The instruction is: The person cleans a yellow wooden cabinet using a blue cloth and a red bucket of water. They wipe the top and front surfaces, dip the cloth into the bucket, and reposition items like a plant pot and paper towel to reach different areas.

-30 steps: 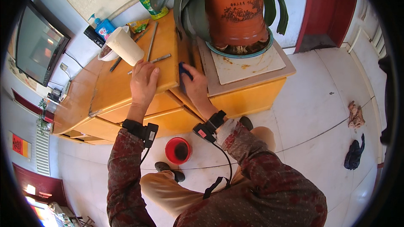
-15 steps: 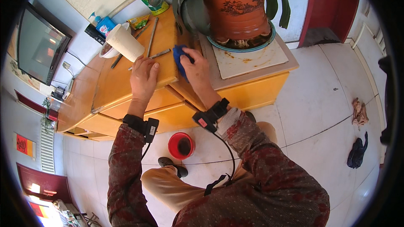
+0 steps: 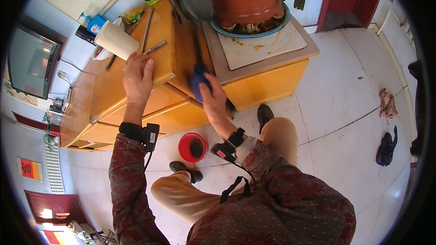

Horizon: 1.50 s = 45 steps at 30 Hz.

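My right hand [image 3: 215, 102] is closed round a blue cloth [image 3: 198, 80], pressed to the side panel of the yellow wooden cabinet [image 3: 160, 66], below its top. A dark streak, blurred, runs up the panel from the cloth. My left hand [image 3: 138, 79] rests on the cabinet top near the front edge, its fingers reaching forward with no object visible in them. Just beyond those fingertips lies a cream cylinder [image 3: 117, 41]. A short metal rod [image 3: 155, 47] sits beside it, partly hidden by the hand, and a longer rod [image 3: 147, 29] lies farther back.
A large orange plant pot [image 3: 245, 4] stands in a teal dish [image 3: 284, 20] on the lower unit at right. Bottles, including a blue pump bottle [image 3: 95, 23], line the wall. A red bucket [image 3: 181, 147] holding dark liquid is on the floor near my feet.
My right hand has moved the blue cloth down the cabinet's side panel, toward me. My left hand remains on the cabinet top. The whole view has shifted slightly.
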Each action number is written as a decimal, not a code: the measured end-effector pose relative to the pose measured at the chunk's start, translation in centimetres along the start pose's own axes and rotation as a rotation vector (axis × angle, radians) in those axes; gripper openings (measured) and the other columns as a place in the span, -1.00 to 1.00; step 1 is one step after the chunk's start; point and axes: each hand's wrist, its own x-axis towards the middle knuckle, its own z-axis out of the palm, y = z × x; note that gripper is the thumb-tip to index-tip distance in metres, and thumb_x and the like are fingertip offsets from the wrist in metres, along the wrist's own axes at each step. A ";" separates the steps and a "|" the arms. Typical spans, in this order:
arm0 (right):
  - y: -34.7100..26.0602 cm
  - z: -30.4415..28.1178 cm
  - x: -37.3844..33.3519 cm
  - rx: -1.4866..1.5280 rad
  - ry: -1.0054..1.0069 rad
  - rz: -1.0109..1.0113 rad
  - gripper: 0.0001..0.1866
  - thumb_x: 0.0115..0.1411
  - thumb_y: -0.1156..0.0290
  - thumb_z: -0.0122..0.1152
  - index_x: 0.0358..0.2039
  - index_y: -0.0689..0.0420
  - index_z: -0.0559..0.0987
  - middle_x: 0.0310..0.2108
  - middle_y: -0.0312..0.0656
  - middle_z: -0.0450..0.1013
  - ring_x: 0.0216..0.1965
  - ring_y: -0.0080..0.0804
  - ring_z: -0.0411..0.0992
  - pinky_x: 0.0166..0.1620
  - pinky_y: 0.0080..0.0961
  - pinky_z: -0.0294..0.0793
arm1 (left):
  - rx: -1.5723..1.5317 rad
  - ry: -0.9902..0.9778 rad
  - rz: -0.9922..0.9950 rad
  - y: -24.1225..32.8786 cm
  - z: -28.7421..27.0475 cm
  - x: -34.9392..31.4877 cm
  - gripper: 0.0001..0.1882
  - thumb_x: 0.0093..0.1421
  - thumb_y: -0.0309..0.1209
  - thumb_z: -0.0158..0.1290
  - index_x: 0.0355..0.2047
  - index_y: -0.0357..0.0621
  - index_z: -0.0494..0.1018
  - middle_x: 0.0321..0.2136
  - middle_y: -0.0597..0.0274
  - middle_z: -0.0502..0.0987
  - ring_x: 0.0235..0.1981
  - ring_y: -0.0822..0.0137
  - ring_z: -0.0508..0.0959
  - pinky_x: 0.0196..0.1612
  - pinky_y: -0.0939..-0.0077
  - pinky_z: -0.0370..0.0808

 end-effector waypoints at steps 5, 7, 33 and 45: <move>2.2 2.1 0.0 -0.070 -0.053 -0.275 -0.70 0.18 0.49 0.22 -0.06 0.20 0.52 0.00 0.08 0.43 -0.01 0.02 0.42 0.02 -0.36 0.45 | 0.010 -0.003 0.011 -0.3 0.2 0.1 -0.74 0.28 -0.26 0.05 -0.27 -0.23 0.54 -0.18 0.04 0.56 0.07 -0.08 0.43 0.11 0.18 0.38; 5.1 0.2 -1.8 -0.155 -0.015 -0.320 -0.72 0.18 0.54 0.19 -0.06 0.22 0.51 -0.02 0.06 0.44 -0.04 -0.04 0.44 0.01 -0.36 0.45 | 0.022 -0.001 -0.002 -0.3 0.3 0.1 -0.74 0.29 -0.26 0.05 -0.27 -0.23 0.54 -0.18 0.04 0.56 0.07 -0.08 0.43 0.11 0.18 0.38; 18.8 -4.8 -3.5 -0.357 0.053 0.223 -0.69 0.23 0.40 0.08 -0.04 0.21 0.54 -0.16 0.05 0.51 -0.15 -0.01 0.46 -0.04 -0.27 0.43 | 0.065 -0.110 0.006 -0.2 -0.2 0.1 -0.68 0.38 -0.27 -0.09 -0.13 -0.28 0.52 -0.05 0.00 0.52 0.14 -0.02 0.41 0.20 0.24 0.28; 13.6 -1.9 -1.5 -0.041 -0.075 0.121 -0.73 0.33 0.40 0.03 -0.04 0.24 0.54 -0.12 0.07 0.49 -0.03 -0.08 0.45 0.01 -0.42 0.40 | 0.057 -0.122 0.008 -0.1 -0.1 -0.1 -0.67 0.38 -0.28 -0.11 -0.10 -0.28 0.51 -0.04 0.00 0.52 0.16 -0.01 0.39 0.23 0.24 0.25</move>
